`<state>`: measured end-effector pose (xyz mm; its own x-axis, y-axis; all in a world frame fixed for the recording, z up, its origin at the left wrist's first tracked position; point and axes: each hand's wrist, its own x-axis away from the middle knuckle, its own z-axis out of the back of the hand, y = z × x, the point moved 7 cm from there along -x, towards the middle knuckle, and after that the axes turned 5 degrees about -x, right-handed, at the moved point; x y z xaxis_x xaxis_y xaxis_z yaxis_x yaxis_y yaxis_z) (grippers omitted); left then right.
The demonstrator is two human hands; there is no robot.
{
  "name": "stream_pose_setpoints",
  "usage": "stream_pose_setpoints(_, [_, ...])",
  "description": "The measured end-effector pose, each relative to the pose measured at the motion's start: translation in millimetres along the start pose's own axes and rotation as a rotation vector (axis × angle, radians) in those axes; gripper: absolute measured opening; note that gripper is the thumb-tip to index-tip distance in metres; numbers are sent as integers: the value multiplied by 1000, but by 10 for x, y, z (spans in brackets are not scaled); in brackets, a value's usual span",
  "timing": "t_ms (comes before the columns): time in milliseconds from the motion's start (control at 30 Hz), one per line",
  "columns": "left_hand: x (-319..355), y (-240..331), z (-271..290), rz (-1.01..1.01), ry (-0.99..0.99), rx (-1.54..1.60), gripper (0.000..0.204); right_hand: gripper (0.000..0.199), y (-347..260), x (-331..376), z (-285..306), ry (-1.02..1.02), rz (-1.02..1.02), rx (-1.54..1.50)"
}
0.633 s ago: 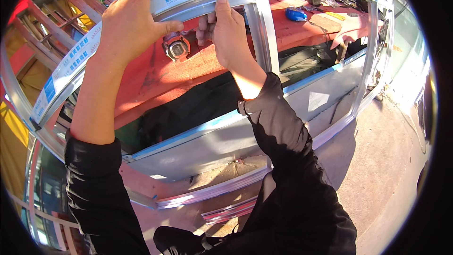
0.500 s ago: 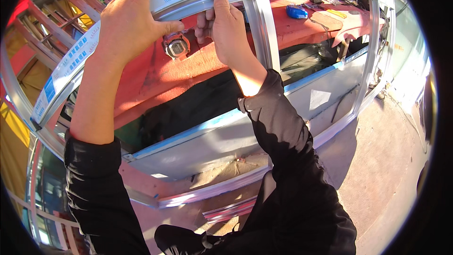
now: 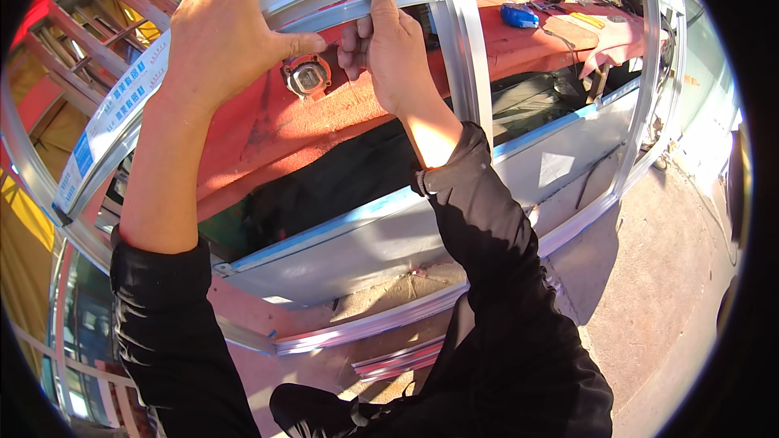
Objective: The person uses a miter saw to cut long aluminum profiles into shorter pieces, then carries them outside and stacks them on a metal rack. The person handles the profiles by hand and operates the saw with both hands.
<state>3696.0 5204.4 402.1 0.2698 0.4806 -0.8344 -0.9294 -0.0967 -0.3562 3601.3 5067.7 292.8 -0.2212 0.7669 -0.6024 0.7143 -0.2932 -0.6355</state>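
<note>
Head view: 2 hands point(image 3: 219, 40) point(image 3: 389, 53) on 1 aluminium frame point(image 3: 462, 49).

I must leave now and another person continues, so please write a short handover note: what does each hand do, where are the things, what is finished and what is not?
Left hand: palm over the top rail of the aluminium frame, which wears white film with blue print; thumb hooked under.
Right hand: fingers curled on the thin silver strip just under that rail, beside the upright bar.
Frame stands upright on the ground, against the red table.
Round orange device lies on the table behind the hands; blue tool farther right.
Done: strip lies along the rail.
Left: cannot tell if it is fully seated; check by touch.
</note>
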Motion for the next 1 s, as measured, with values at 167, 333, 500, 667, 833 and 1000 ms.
stream_pose_setpoints(167, [18,-30,-47,-23,36,-25,92,48,-2,29,12,-42,42,-28])
stream_pose_setpoints(333, [8,-149,-223,29,-114,152,77,44,88,1,119,-150,102,-70])
stream_pose_setpoints(500, [635,-435,427,-79,571,125,68,40,174,-211,319,-138,-14,-53])
stream_pose_setpoints(667, [3044,-2613,1222,650,816,-307,49,36,180,-312,432,-273,-37,-73])
stream_pose_setpoints(833, [4296,-3925,891,1228,187,-133,69,38,176,-352,539,-195,-51,-61])
stream_pose_setpoints(1000, [4500,-4133,633,1339,-39,-98,60,39,139,-336,503,-221,-58,-40])
